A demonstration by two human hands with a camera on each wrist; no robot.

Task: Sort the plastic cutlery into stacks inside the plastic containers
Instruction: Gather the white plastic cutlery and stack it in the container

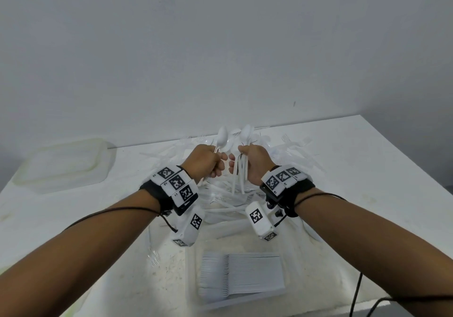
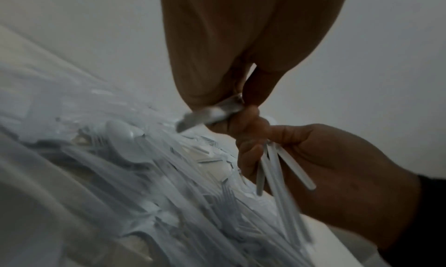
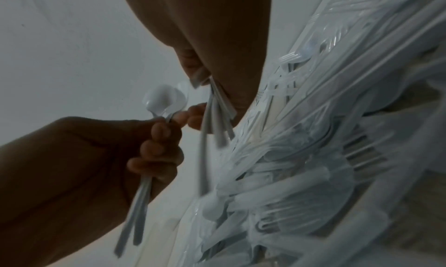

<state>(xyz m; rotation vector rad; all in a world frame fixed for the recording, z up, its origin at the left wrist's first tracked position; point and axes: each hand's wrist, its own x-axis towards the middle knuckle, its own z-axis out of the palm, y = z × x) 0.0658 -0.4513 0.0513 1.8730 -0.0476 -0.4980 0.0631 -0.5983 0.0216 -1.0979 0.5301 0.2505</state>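
Note:
My left hand grips a small bunch of white plastic spoons, bowls up. My right hand grips another bunch of white spoons, their handles hanging below the fist. Both fists are raised side by side, knuckles nearly touching, above a loose pile of white cutlery. In the right wrist view the left hand holds spoons upright. In the left wrist view the right hand holds handles above the pile. A neat stack of cutlery lies in a clear container near me.
A clear plastic container with its lid on stands at the back left of the white table. A black cable hangs at the front right edge. A grey wall rises behind the table.

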